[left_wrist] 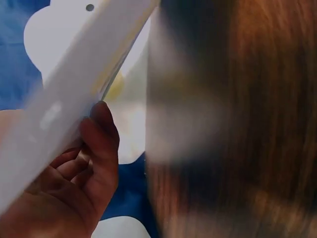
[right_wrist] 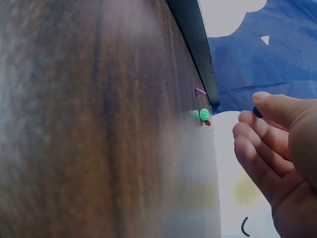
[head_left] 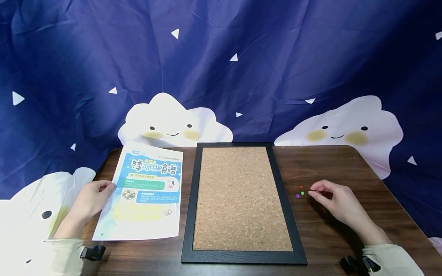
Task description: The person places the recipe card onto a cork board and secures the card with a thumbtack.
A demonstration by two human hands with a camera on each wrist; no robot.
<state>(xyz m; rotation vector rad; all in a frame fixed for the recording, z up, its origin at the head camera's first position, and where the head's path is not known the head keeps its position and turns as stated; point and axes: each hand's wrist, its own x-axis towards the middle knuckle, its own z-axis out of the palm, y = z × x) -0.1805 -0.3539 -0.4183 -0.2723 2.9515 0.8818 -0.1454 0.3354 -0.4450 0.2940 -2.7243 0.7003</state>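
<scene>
In the head view my left hand (head_left: 91, 199) pinches the left edge of a printed paper poster (head_left: 148, 224), thumb on its front. The left wrist view shows the poster (left_wrist: 64, 89) at a slant, with fingers (left_wrist: 101, 141) of the left hand curled at its edge. My right hand (head_left: 336, 201) is above the table, right of a framed cork board (head_left: 239, 199). Between its thumb and index finger the right wrist view shows a small dark blue thumbtack (right_wrist: 257, 112). Near those fingertips lie a red thumbtack (head_left: 301, 186), a green one (head_left: 302, 193) and a purple one (head_left: 298, 196).
The cork board's black frame (head_left: 243, 257) stands between the poster and the thumbtacks. All lie over a dark brown wooden table (head_left: 324, 165). Behind the table hangs a blue cloth (head_left: 221, 69) with white clouds and triangles.
</scene>
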